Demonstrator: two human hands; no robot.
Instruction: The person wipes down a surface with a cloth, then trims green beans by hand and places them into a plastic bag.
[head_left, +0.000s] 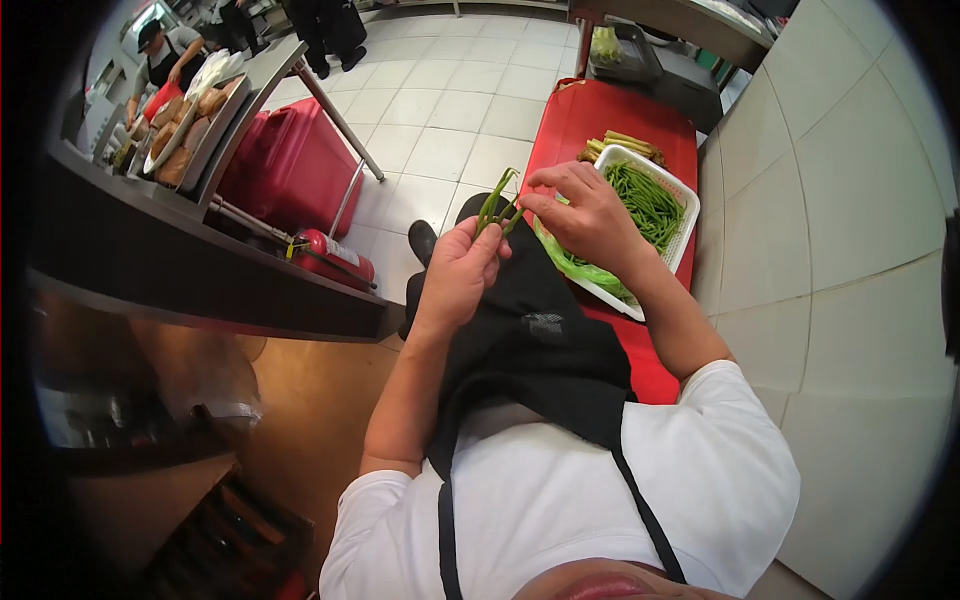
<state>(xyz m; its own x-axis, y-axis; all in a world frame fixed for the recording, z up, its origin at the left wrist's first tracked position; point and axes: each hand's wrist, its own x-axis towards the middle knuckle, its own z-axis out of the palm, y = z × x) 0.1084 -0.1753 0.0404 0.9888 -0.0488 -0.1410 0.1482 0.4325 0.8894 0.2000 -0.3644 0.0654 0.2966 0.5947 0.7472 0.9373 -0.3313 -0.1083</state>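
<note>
Several green beans (494,205) stand up in a small bunch from my left hand (463,272), which is closed around their lower ends. My right hand (585,212) is beside the bunch, its fingers bent and their tips at the upper ends of the beans. It seems to pinch a bean tip, though that spot is too small to see clearly. Below and right of my right hand, a white plastic basket (682,232) holds many more green beans (645,205). A green plastic bag (585,272) lies over its near left part, partly hidden by my right forearm.
The basket rests on a red surface (565,120), with a bundle of pale green stalks (625,143) behind it. A tiled wall (770,220) rises at the right. To the left are a metal counter with a tray of bread (185,135), a red bin (290,165) and a fire extinguisher (335,260). Other people stand farther back.
</note>
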